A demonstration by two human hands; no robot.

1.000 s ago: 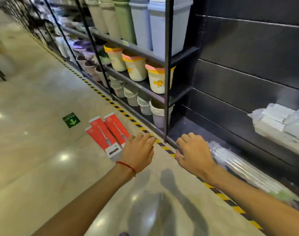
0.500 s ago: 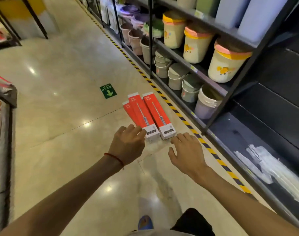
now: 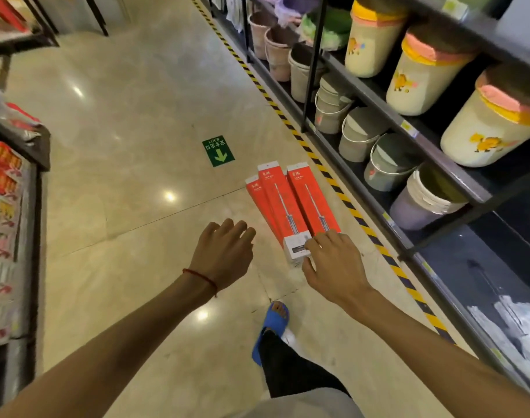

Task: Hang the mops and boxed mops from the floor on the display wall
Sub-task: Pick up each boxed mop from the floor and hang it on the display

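Both hands are closing on the boxes vs. 0.5 s ago, right one now reaching their white ends. L hand [image 3: 224, 254] is hanging empty, fingers [image 3: 239, 229] half-curled. Boxed mops [image 3: 287, 200] are lying on the floor [image 3: 137, 131] at its 1-2 o'clock, long axis running 11-to-5. R hand [image 3: 333, 267] is nearer, fingers spreading wide over the near end, gripping nothing yet.

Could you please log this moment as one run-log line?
right hand: open, at boxed mops on floor | left hand: open, empty
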